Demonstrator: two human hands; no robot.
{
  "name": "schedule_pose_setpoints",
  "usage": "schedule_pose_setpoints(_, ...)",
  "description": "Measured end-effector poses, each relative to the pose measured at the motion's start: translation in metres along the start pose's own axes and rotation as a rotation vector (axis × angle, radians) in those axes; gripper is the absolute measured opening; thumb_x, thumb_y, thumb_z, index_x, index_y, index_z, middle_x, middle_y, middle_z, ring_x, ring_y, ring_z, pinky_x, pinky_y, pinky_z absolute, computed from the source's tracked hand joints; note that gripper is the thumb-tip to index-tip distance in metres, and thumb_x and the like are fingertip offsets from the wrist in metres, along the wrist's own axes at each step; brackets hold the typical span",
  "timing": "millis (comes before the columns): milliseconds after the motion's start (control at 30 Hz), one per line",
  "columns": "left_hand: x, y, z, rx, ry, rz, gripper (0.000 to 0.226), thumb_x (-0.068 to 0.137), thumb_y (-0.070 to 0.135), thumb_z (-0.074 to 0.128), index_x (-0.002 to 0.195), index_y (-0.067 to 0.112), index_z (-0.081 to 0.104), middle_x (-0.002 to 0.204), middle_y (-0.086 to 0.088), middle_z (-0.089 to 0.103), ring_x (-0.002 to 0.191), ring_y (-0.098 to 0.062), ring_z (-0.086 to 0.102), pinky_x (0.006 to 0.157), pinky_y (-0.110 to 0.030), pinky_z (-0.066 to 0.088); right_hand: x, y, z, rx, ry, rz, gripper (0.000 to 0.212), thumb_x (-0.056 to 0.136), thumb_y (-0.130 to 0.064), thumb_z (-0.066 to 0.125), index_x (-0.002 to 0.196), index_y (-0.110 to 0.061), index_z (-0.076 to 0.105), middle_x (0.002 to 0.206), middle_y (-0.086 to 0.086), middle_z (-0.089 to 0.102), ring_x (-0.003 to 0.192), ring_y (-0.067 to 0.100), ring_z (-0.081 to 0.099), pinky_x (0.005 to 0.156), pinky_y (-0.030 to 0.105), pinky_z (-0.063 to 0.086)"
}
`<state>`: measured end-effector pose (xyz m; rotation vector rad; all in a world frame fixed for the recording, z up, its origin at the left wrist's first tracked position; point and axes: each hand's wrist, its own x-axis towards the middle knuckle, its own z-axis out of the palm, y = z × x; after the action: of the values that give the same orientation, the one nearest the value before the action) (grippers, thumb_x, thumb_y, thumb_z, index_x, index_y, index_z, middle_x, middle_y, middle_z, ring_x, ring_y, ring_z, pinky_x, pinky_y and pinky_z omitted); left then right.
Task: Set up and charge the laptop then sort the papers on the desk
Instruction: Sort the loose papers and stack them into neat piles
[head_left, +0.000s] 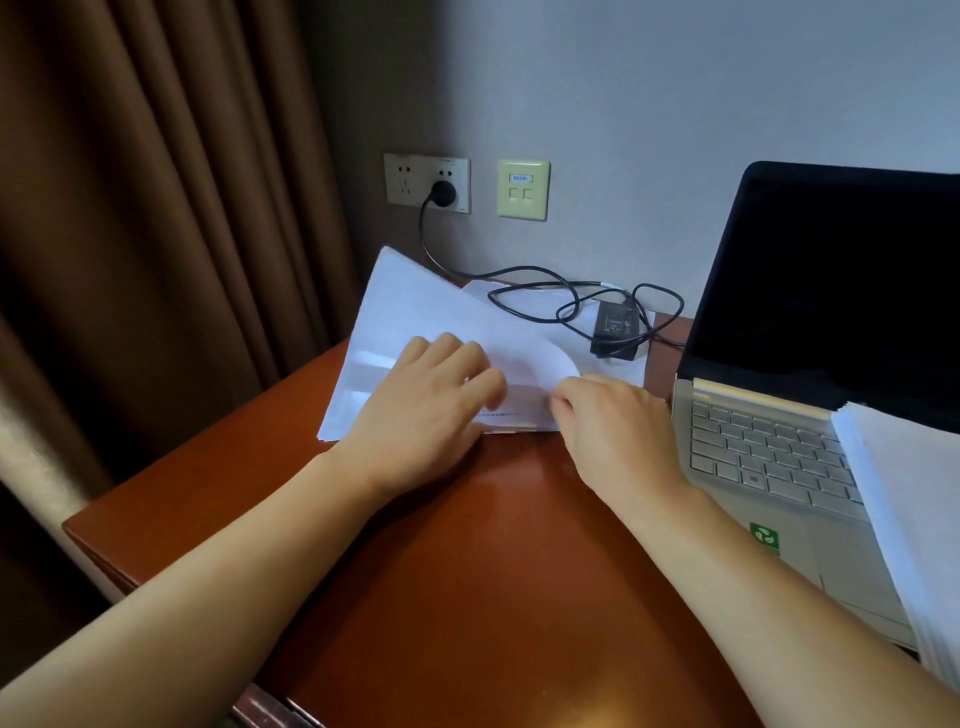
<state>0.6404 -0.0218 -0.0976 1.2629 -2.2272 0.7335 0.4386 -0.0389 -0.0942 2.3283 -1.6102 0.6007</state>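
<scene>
Plainly, white papers (415, 312) fan loosely on the surface (467, 545), top sheet (540, 364) curling; left grip (421, 415) presses flat, spread; right grip (613, 431) pinches that sheet.

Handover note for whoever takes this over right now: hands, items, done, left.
Left hand rests on the paper stack. Right hand pinches the top sheet, which curls up.
Laptop is open with a dark screen; a second stack lies on its keyboard. Plug is in the wall socket; charger brick sits on the papers. The cable's laptop end is not visible.
Done: laptop opened, charger plugged into the wall.
Left: sort both stacks.
</scene>
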Motion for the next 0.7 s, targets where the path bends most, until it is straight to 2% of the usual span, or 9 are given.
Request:
schedule_pose_setpoints(67,0.000,0.004,-0.002,0.095,0.042,0.020,0.024,0.068,0.005,0.075,0.085,0.018,0.064,0.097,-0.006,0.060,0.094,-0.032,0.051,0.080,-0.041,0.032,0.000,0.001,0.000,0.015,0.049,0.043,0.023,0.100,-0.028,0.049,0.085,-0.017,0.063,0.078,0.000,0.060,0.070,0.030,0.052,0.056,0.032,0.029)
schedule_pose_setpoints(133,0.000,0.004,-0.001,0.146,0.037,-0.015,0.021,0.067,0.005,0.074,0.082,0.020,0.068,0.097,-0.003,0.061,0.099,-0.031,0.049,0.084,-0.043,0.031,0.000,0.002,-0.002,0.019,0.052,0.086,0.027,0.101,-0.034,0.047,0.089,-0.016,0.064,0.084,0.001,0.064,0.078,0.033,0.062,0.058,0.032,0.032)
schedule_pose_setpoints(233,-0.004,-0.003,0.011,0.111,-0.063,-0.066,0.008,0.078,0.018,0.068,0.079,0.023,0.074,0.085,0.001,0.061,0.083,-0.029,0.054,0.073,-0.040,0.036,0.000,0.004,-0.002,0.042,0.087,0.112,0.026,0.101,-0.036,0.049,0.092,-0.016,0.062,0.086,0.002,0.065,0.081,0.036,0.064,0.060,0.034,0.036)
schedule_pose_setpoints(300,-0.007,-0.008,0.017,0.092,-0.129,-0.090,0.017,0.084,0.024,0.059,0.074,0.026,0.073,0.078,0.004,0.062,0.074,-0.026,0.054,0.064,-0.038,0.039,0.000,0.003,-0.001,0.074,0.130,0.099,0.024,0.099,-0.034,0.054,0.088,-0.014,0.062,0.081,0.003,0.064,0.074,0.038,0.064,0.058,0.033,0.036)
schedule_pose_setpoints(400,-0.007,-0.008,0.016,0.077,-0.163,-0.059,0.019,0.076,0.015,0.058,0.061,0.024,0.063,0.063,0.006,0.055,0.064,-0.023,0.050,0.057,-0.032,0.029,-0.001,0.002,0.000,0.080,0.154,0.086,0.022,0.095,-0.031,0.062,0.080,-0.013,0.062,0.071,0.003,0.061,0.062,0.036,0.061,0.052,0.030,0.032)
schedule_pose_setpoints(467,-0.004,-0.008,0.014,0.043,-0.131,-0.049,0.019,0.073,0.012,0.055,0.059,0.023,0.062,0.060,0.006,0.054,0.064,-0.024,0.052,0.056,-0.031,0.029,0.000,0.001,0.000,0.076,0.170,0.045,0.021,0.090,-0.027,0.067,0.076,-0.013,0.062,0.066,0.002,0.060,0.057,0.035,0.059,0.050,0.028,0.029)
schedule_pose_setpoints(633,-0.005,-0.010,0.012,0.030,-0.012,-0.081,0.019,0.090,0.020,0.062,0.074,0.024,0.072,0.073,0.006,0.063,0.079,-0.023,0.056,0.063,-0.039,0.037,-0.002,-0.001,0.001,0.129,0.014,-0.092,0.024,0.102,-0.036,0.044,0.102,-0.020,0.062,0.094,-0.003,0.063,0.087,0.026,0.062,0.062,0.033,0.037)
schedule_pose_setpoints(700,-0.005,-0.008,0.009,0.011,0.074,-0.092,0.018,0.093,0.023,0.064,0.079,0.026,0.074,0.079,0.008,0.068,0.082,-0.025,0.058,0.065,-0.040,0.038,-0.004,-0.001,0.000,0.170,-0.007,-0.109,0.026,0.102,-0.039,0.043,0.105,-0.022,0.063,0.094,-0.007,0.061,0.090,0.021,0.059,0.063,0.031,0.036)
